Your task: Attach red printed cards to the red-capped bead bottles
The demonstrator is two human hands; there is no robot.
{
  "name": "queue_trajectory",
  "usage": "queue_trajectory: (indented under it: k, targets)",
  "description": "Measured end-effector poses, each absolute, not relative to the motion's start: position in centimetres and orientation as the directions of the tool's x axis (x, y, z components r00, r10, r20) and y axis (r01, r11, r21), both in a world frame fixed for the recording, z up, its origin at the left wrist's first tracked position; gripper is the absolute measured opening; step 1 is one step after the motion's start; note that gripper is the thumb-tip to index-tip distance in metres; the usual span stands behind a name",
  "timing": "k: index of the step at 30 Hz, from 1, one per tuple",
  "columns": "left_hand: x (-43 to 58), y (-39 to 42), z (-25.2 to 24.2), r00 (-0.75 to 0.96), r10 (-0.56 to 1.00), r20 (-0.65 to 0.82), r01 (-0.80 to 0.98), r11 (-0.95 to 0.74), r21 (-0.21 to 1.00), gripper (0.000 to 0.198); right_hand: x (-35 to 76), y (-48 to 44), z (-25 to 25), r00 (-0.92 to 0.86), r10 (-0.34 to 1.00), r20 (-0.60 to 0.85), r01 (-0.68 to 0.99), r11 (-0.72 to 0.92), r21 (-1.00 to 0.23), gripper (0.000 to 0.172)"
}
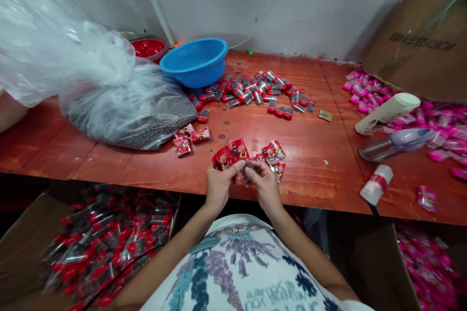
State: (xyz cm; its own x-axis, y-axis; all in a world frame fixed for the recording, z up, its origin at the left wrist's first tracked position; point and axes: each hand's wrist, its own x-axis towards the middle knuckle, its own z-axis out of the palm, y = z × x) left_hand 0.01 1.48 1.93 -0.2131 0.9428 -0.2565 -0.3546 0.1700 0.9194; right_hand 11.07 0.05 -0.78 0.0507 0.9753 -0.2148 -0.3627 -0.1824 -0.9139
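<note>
My left hand (pixel 218 187) and my right hand (pixel 267 185) meet at the table's front edge. Between their fingertips they pinch a small dark item (pixel 247 167), partly covered by the fingers; its exact kind cannot be made out. Red printed packets (pixel 239 149) lie just beyond my left hand, and more red packets (pixel 272 154) are spread beside my right hand. Further left, three red packets (pixel 200 135) rest near a big clear plastic bag (pixel 146 112) filled with dark bead-like pieces. Behind them is a pile of small clear containers with red caps (pixel 251 88).
A blue basin (pixel 197 63) stands at the back. To the right are a pale cylinder (pixel 386 114), a clear bottle (pixel 394 146), a white roll (pixel 377 184) and pink containers (pixel 448 129) by a carton (pixel 416 43). Below the table, boxes hold red-capped containers (pixel 120 238) and pink ones (pixel 426 267).
</note>
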Motion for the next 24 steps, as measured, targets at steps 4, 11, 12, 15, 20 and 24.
queue_trajectory:
  k: [4,11,12,15,20,24]
  targets:
    - [-1.1,2.1,2.2,-0.054,0.962,-0.267,-0.358,0.231,0.905,0.019,11.8,0.5,-0.3,-0.101,0.952,-0.29,-0.474,-0.303,-0.827,0.026]
    - [-0.9,2.3,2.5,-0.135,0.956,-0.262,-0.41,0.187,0.893,0.023,11.3,0.0,-0.6,0.164,0.987,0.001,-0.095,0.017,-0.995,0.021]
    - [-0.8,2.2,2.5,-0.153,0.954,-0.259,-0.413,0.176,0.894,0.022,11.2,0.0,-0.7,0.204,0.974,0.104,0.017,0.102,-0.995,0.019]
    - [-0.4,2.1,2.6,-0.183,0.946,-0.269,-0.42,0.173,0.891,0.021,11.2,-0.1,-0.9,0.247,0.932,0.265,0.193,0.22,-0.956,0.019]
    - [-0.2,2.2,2.7,-0.147,0.929,-0.339,-0.485,0.231,0.843,0.022,11.1,0.1,-0.7,0.194,0.981,-0.034,-0.143,-0.006,-0.99,0.026]
    - [-0.3,2.4,2.6,-0.113,0.902,-0.416,-0.519,0.304,0.799,0.024,11.2,0.4,-0.7,0.137,0.979,-0.15,-0.274,-0.108,-0.956,0.027]
